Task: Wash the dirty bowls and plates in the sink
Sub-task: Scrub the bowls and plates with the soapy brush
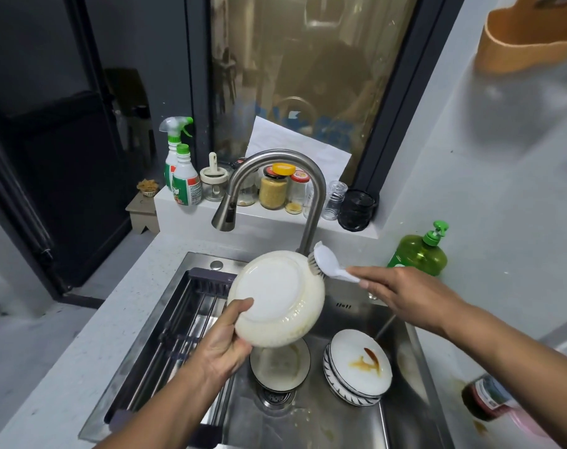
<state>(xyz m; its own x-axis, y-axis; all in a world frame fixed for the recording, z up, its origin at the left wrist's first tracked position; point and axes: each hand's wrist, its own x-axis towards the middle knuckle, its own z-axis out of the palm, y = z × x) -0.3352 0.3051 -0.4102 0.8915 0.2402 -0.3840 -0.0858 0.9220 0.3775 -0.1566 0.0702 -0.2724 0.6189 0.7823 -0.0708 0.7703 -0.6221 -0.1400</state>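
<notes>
My left hand (225, 338) grips a white plate (275, 296) by its lower left rim, holding it tilted above the steel sink (402, 325) with its underside toward me. My right hand (402, 291) holds a white dish brush (327, 262) whose bristles press on the plate's upper right rim. Below in the sink, a stack of patterned-rim plates (356, 367) lies with brown sauce on the top one. A bowl (280, 367) sits over the drain, partly hidden by the held plate.
The curved steel faucet (275, 186) arches behind the plate. A dark drying rack (181, 325) fills the sink's left part. Green soap bottle (419, 251) stands right of the sink; a dark jar (483, 398) lies on the right counter. Spray bottles (180, 170) and jars (274, 189) line the ledge.
</notes>
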